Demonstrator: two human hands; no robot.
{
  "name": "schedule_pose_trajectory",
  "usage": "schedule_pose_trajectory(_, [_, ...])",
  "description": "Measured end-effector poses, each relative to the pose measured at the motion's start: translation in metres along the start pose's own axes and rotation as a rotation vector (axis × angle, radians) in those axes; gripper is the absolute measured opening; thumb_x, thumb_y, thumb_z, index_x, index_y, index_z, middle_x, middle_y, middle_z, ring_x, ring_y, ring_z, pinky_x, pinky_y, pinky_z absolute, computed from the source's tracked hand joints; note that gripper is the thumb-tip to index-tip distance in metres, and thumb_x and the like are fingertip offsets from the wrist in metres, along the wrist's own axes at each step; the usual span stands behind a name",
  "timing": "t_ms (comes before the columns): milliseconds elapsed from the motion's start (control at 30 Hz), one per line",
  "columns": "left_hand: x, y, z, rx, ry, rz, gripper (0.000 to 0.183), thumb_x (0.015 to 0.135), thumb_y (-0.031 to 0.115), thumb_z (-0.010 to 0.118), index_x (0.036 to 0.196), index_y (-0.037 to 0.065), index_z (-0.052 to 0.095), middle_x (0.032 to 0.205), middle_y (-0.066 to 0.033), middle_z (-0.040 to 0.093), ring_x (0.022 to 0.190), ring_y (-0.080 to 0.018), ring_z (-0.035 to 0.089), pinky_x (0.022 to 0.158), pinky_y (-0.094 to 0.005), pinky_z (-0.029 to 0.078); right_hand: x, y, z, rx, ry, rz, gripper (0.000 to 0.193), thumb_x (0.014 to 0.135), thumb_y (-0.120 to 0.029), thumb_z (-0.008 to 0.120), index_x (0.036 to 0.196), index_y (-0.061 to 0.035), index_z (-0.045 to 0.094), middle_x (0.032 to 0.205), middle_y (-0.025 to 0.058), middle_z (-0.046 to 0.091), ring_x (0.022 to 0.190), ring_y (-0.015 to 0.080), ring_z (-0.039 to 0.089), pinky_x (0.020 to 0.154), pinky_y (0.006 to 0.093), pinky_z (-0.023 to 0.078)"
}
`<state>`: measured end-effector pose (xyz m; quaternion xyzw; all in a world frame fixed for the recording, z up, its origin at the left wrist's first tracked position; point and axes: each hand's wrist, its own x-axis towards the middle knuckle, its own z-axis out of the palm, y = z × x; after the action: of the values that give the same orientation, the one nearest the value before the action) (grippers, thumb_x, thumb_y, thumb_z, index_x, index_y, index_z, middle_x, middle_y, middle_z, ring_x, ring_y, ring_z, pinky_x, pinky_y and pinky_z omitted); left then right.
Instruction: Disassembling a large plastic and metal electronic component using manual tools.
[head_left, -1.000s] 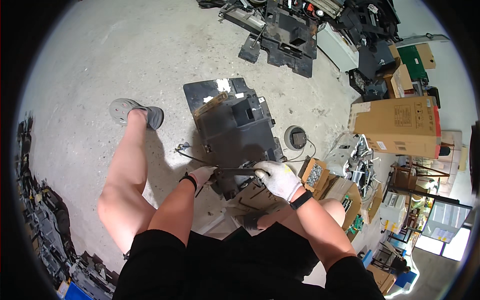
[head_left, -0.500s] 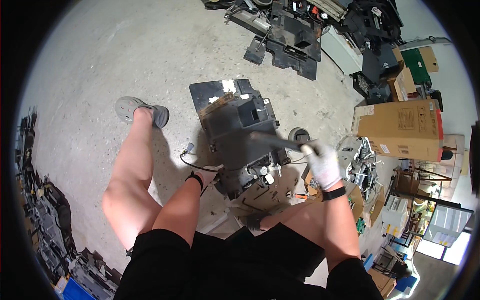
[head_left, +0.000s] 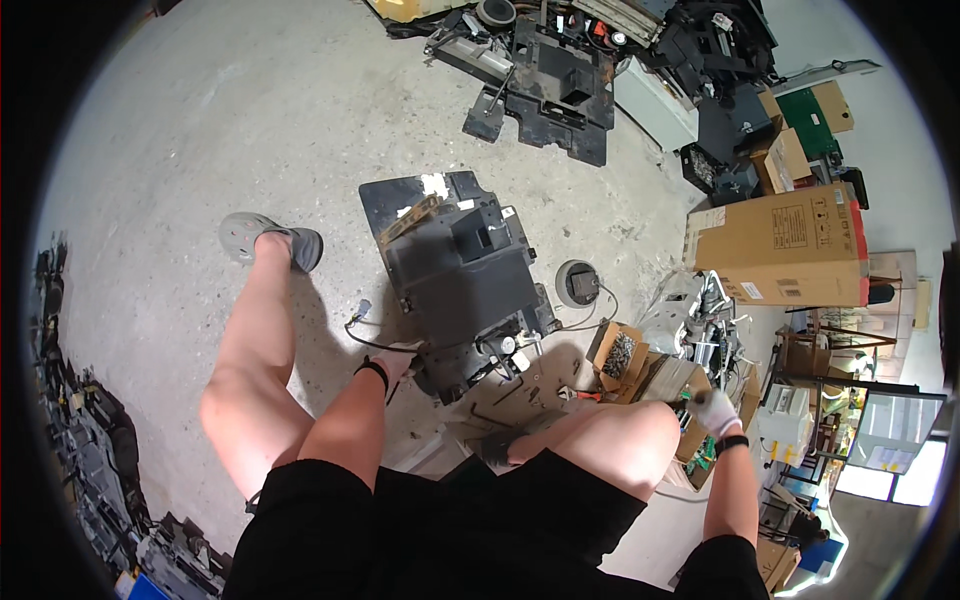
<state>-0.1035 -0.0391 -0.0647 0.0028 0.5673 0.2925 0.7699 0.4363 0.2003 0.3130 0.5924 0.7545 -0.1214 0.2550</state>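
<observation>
A large black machine panel (head_left: pixel 470 290) lies on the floor between my legs, with white patches and a rusty metal strip (head_left: pixel 410 217) on its far part. My gloved left hand (head_left: pixel 395 362) holds its near left edge, the fingertips partly hidden. A cable with a grey plug (head_left: pixel 362 308) lies beside that hand. Off to the right, my gloved right hand (head_left: pixel 714 412) is closed beside my knee, over the open boxes. Something dark shows at its fingers, but I cannot make out what it holds. Silver fittings (head_left: pixel 512 347) sit on the panel's near right part.
A round black wheel-like part (head_left: pixel 577 284) with a cable lies right of the panel. Near it stand a small box of screws (head_left: pixel 622 355) and a carton of green boards (head_left: pixel 700 460). Hex keys (head_left: pixel 490 414) lie near my foot. A large cardboard box (head_left: pixel 780 245) stands farther right.
My right hand has swung right and back from above the panel, where it held a blurred dark bar-shaped tool, now out of sight. My left hand stays at the panel's edge. The view has shifted slightly.
</observation>
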Motion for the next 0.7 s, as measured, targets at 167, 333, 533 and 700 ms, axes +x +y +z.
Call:
schedule_pose_trajectory(167, [0.002, 0.004, 0.005, -0.045, -0.013, 0.087, 0.019, 0.108, 0.025, 0.052, 0.092, 0.016, 0.057, 0.07, 0.0011, 0.05, 0.054, -0.0113, 0.04, 0.045, -0.0298, 0.029, -0.073, 0.046, 0.07, 0.205, -0.297, 0.247, 0.036, 0.084, -0.03, 0.073, 0.094, 0.0041, 0.075, 0.078, 0.0191, 0.072, 0.067, 0.0293, 0.069, 0.063, 0.0431, 0.054])
schedule_pose_trajectory(333, [0.008, -0.009, -0.02, 0.413, 0.082, 0.137, 0.016, 0.103, 0.025, 0.056, 0.102, 0.013, 0.065, 0.075, -0.0014, 0.057, 0.06, -0.0134, 0.05, 0.051, -0.031, 0.038, -0.116, 0.019, 0.076, 0.303, -0.869, 0.347, 0.03, 0.089, -0.031, 0.069, 0.092, -0.0015, 0.073, 0.069, 0.0038, 0.066, 0.056, 0.0144, 0.058, 0.053, 0.0322, 0.048])
schedule_pose_trajectory(533, [-0.002, -0.014, -0.023, 0.958, -0.053, 0.055, 0.036, 0.094, 0.042, 0.059, 0.102, 0.01, 0.072, 0.093, -0.0048, 0.069, 0.076, -0.0188, 0.058, 0.07, -0.0359, 0.05, -0.063, 0.047, 0.02, -0.176, -0.297, -0.098, 0.03, 0.085, -0.03, 0.068, 0.097, -0.0029, 0.073, 0.08, 0.0129, 0.071, 0.069, 0.0237, 0.066, 0.066, 0.0398, 0.054])
schedule_pose_trajectory(700, [-0.035, -0.002, 0.016, 0.884, -0.191, -0.112, 0.039, 0.092, 0.048, 0.061, 0.105, 0.013, 0.075, 0.099, -0.0032, 0.068, 0.08, -0.0193, 0.06, 0.075, -0.037, 0.053, 0.004, -0.022, -0.179, 1.029, 0.583, -0.019, 0.045, 0.101, -0.041, 0.061, 0.108, 0.002, 0.07, 0.065, 0.0057, 0.06, 0.048, 0.0146, 0.055, 0.046, 0.0289, 0.043])
